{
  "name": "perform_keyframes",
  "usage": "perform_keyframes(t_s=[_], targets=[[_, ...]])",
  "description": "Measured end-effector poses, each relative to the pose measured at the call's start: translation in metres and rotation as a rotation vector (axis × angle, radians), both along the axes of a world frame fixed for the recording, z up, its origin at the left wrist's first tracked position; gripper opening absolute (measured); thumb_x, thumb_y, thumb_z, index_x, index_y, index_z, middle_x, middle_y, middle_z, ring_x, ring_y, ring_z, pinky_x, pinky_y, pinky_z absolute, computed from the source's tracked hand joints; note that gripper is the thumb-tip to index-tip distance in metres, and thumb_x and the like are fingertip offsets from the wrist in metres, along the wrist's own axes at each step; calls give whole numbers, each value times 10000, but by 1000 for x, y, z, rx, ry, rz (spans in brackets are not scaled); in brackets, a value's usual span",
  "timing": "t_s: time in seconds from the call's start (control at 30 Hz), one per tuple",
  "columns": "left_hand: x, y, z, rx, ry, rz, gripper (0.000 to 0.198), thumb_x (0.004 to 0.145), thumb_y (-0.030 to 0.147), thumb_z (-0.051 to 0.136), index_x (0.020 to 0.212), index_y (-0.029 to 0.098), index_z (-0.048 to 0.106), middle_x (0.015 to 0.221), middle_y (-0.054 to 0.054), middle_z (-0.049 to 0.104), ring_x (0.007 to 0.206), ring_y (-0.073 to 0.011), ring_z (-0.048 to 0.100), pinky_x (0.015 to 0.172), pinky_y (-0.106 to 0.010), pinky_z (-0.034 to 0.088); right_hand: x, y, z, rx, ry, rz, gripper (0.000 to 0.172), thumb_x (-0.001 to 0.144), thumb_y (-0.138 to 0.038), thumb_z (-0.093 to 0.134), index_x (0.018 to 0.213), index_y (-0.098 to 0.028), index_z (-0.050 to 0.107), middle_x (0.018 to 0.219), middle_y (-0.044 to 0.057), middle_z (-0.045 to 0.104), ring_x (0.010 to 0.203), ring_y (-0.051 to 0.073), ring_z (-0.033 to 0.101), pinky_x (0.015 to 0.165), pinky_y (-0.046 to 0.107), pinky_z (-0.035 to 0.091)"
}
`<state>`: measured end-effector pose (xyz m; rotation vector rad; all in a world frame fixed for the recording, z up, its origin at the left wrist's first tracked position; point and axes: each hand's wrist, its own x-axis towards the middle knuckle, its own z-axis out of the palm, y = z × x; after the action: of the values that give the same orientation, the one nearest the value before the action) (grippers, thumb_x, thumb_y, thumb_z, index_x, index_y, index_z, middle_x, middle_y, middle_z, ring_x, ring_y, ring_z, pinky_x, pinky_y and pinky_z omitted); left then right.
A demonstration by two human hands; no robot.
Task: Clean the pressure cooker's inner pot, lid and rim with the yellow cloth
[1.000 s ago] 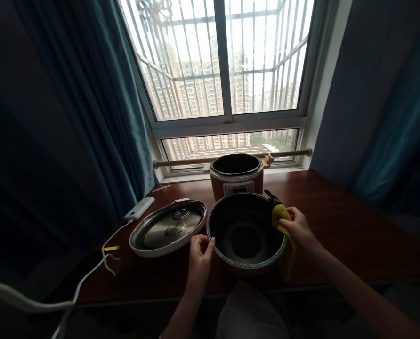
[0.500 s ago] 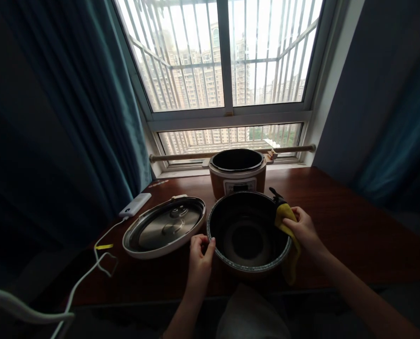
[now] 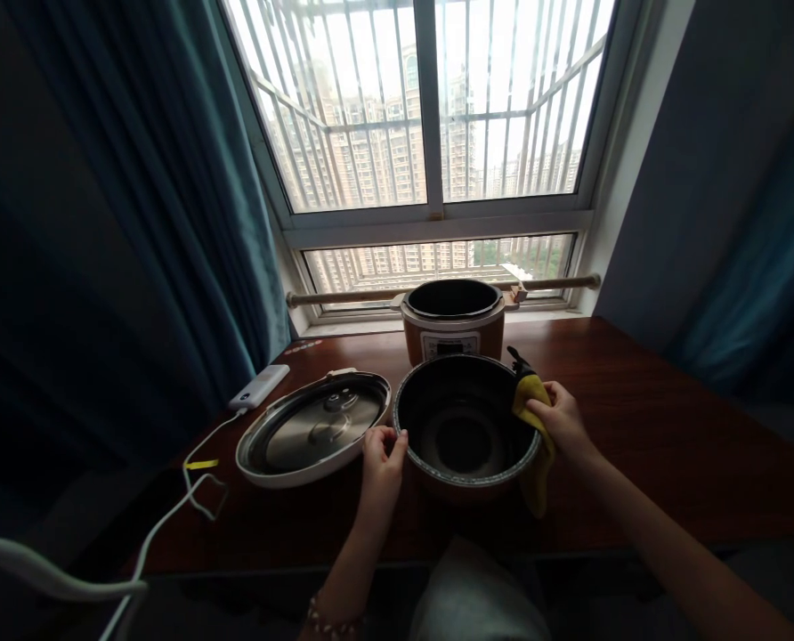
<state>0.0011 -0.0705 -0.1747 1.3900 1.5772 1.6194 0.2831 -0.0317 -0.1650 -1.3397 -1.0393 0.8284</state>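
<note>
Pinches the rim of the dark pot (image 3: 467, 445) at about nine o'clock with the left hand (image 3: 384, 450), thumb and fingers closed together at the edge. Grips a yellow cloth (image 3: 529, 392) with the right hand (image 3: 563, 423), fingers closed on the fabric by the rim at about three o'clock, with a loose end hanging outside towards four. Cannot tell whether the black piece (image 3: 520, 363) at two o'clock belongs to cloth or pot.

Has the pot mouth-up near the front edge of the table (image 3: 637, 401). Shows it a little further towards twelve o'clock than half a second ago, with both hands travelling along, and so slightly closer in view to the cooker (image 3: 454, 328) at twelve. Cannot say whether slid, raised or tilted. Shows no clear shift in the lid (image 3: 317, 436), lying inner side up just beside the pot at nine o'clock, nor in the white box (image 3: 258, 388) towards ten.

Amounts, in judgement, to a small adjustment of the pot rather than a fresh step: remains outside the cooker, with the same hold on rim and cloth. Seems to use the left hand for steadying and the right for the cloth.
</note>
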Motion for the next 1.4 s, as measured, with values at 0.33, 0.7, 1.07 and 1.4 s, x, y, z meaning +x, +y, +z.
perform_keyframes(t_s=[0.33,0.7,1.07,1.4], targets=[[1,-18,4,-80,-47,-59,313,698,474,596,734,172,526,764,-6,485,719,-160,486,706,-308,405,0,-12,7,-40,1,9,286,575,-252,635,814,-184,493,730,9,610,649,178,595,557,267,477],[-1,-23,2,-102,22,-66,296,721,469,558,719,177,512,793,-17,468,756,-177,477,739,-335,392,3,-13,-1,-61,9,33,306,572,-273,654,822,-179,505,754,15,613,686,185,594,585,272,474],[-1,-29,0,-98,145,-7,333,753,529,532,785,198,541,865,-44,520,876,-235,501,830,-391,387,11,-18,1,-46,-40,82,315,687,-416,643,842,-154,566,771,36,633,693,192,592,579,269,468],[2,-49,15,258,512,97,249,846,391,419,982,205,514,1099,-109,498,1121,-285,412,968,-487,298,40,-38,74,-11,-7,-271,495,725,-605,544,856,-135,630,674,93,633,526,179,575,416,252,394]])
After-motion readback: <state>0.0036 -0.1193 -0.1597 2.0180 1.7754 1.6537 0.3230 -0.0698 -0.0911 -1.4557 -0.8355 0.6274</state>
